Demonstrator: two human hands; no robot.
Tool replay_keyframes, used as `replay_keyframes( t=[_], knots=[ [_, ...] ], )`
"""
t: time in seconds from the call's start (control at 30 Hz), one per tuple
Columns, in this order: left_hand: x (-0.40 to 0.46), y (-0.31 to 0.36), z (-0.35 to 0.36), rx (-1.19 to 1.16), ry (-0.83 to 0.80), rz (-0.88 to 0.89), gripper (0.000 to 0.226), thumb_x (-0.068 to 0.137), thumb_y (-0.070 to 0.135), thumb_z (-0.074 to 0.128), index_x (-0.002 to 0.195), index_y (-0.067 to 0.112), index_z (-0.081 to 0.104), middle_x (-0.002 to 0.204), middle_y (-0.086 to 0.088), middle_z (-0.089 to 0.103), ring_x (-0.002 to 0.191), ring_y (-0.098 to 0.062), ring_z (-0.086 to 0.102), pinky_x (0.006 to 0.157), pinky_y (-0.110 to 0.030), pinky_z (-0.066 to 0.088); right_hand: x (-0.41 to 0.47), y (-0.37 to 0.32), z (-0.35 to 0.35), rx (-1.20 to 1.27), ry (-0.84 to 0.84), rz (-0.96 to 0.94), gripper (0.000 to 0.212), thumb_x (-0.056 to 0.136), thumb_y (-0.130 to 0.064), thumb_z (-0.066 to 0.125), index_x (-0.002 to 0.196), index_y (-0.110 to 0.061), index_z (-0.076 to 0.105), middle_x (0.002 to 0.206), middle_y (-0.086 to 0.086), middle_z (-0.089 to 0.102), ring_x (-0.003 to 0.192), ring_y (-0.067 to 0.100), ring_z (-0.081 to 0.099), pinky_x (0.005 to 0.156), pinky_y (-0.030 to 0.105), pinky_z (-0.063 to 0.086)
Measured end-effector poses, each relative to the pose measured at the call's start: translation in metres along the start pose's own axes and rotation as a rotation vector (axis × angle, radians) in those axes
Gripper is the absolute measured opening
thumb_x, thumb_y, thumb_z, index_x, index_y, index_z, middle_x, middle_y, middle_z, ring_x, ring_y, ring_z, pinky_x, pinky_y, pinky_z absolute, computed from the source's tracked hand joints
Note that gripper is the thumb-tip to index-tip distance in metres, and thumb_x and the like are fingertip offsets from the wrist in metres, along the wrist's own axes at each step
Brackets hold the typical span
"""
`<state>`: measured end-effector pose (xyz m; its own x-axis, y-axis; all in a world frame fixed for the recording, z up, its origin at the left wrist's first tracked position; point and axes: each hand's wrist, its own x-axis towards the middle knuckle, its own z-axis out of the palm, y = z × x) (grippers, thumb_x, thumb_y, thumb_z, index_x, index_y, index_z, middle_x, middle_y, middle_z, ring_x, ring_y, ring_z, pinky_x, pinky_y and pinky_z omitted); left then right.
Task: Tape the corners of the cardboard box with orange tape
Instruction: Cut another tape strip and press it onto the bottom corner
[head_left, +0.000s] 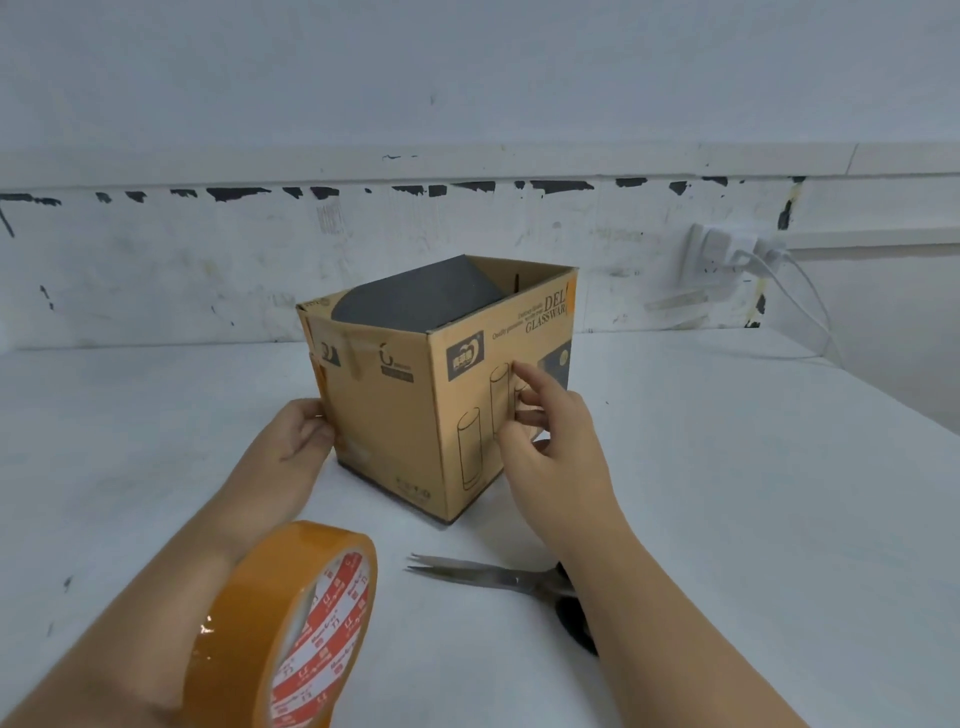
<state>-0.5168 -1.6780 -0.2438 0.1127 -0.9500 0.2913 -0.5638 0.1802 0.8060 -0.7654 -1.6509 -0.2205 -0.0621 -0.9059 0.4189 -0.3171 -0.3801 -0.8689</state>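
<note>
Cardboard box (405, 410) stands upright mid-desk, top open, one corner edge turned toward the camera. Dark grey sheet (415, 299) curls inside, rising to the rim. Orange tape strips already on two corners: far right upper corner (570, 299) and the left edge (318, 371).

Left hand (301, 431) at the box's lower left edge, fingers curled around that corner and touching the cardboard. Right hand (545, 431) against the right printed face, fingers loosely spread, index extended upward on the panel, the others bent; not pinching anything.

Orange tape roll (270, 629) rides on the left forearm like a bracelet, close to the camera, red-and-white printed core visible. It blocks part of the near desk.

Scissors (488, 574) lie on the white desk (727, 493) in front of the box, blades partly open and pointing left; the right forearm crosses over the handles.

Behind: scuffed white wall, a socket with plug and white cable (727, 249) at right.
</note>
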Motion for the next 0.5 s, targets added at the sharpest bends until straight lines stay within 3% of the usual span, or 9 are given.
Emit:
replay_keyframes(
  t=[0.2,0.5],
  knots=[
    [0.0004,0.0020,0.0007,0.025,0.018,-0.030,0.024,0.101,0.019,0.042,0.123,0.025,0.051,0.111,0.007,0.059,0.103,-0.014,0.055,0.091,-0.030,0.041,-0.0025,0.0037,0.0022,-0.006,0.006,-0.016,0.050,0.089,-0.023,0.050,0.136,-0.038,0.045,0.115,-0.013,0.047,0.107,-0.001,0.053,0.092,0.029,0.050],
    [-0.0034,0.0052,0.0000,0.032,0.074,-0.007,0.016,0.100,0.023,0.045,0.111,0.032,0.051,0.097,0.021,0.057,0.087,0.000,0.055,0.074,-0.018,0.039,-0.0043,0.0034,0.0034,-0.021,-0.008,-0.003,0.053,0.088,-0.022,0.049,0.139,-0.036,0.043,0.114,-0.013,0.047,0.107,-0.002,0.052,0.092,0.027,0.050]
  ],
)
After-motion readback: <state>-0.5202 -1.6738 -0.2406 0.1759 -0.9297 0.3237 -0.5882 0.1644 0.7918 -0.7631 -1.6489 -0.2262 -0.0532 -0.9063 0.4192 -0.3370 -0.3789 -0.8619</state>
